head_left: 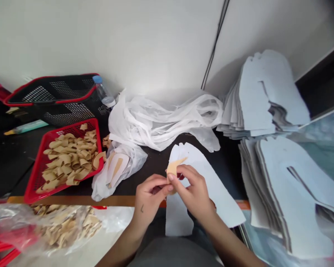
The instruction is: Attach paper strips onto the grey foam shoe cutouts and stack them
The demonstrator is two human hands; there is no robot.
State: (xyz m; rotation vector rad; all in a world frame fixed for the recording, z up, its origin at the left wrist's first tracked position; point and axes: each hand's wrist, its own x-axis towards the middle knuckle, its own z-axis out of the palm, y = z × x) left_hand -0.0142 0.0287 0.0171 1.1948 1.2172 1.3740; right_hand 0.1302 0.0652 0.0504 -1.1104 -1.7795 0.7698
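Observation:
Between my two hands is a small tan piece (172,167) with a pointed end, leather-like or thick paper. The thumb and fingers of my right hand (193,189) pinch its upper part. My left hand (150,196) pinches its lower end, where the fingers partly hide it. Beneath my hands, a white horseshoe-shaped sheet (208,181) with small notches at its top lies over the table's front edge. To the left, a red basket (96,128) holds many curled tan pieces (69,159).
White plastic film (161,122) lies along the wall, beside a bag with pale pieces (118,165). A black basket (64,102) and a bottle (104,92) stand back left. Stacks of white cut sheets (267,96) stand at right. A clear bag of tan scraps (69,226) is at lower left.

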